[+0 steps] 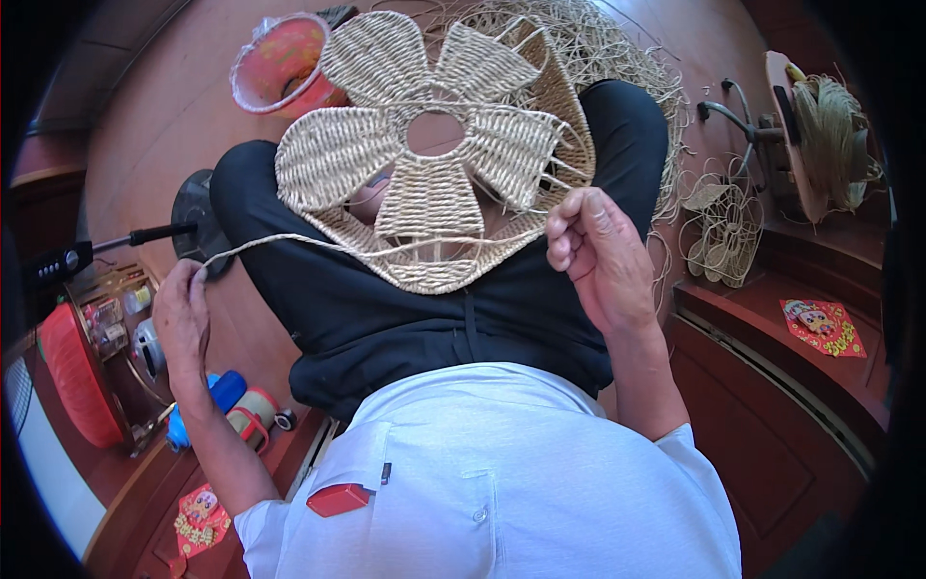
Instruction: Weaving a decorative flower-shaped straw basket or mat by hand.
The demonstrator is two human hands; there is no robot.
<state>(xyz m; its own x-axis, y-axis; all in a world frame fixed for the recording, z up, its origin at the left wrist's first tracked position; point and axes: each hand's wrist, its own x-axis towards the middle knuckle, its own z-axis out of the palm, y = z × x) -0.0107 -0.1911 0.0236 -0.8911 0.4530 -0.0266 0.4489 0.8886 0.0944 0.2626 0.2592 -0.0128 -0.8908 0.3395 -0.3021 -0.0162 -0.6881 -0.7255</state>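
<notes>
Shirt (559,463) filling 6 o'clk, weave (429,198) 12.
L grip (183,311) pinching cord (289,236), 9; R grip (617,275) showing curled fingers, hold unclear.

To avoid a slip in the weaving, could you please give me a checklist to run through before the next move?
1. Left hand pinching the strand: ok.
2. Strand free of knots between left hand and woven piece: ok.
3. Right hand gripping the strand: cannot tell.
4. Woven piece between the knees: ok.
5. Right petal filled to its outer edge: not ok, bare frame shows.
</notes>
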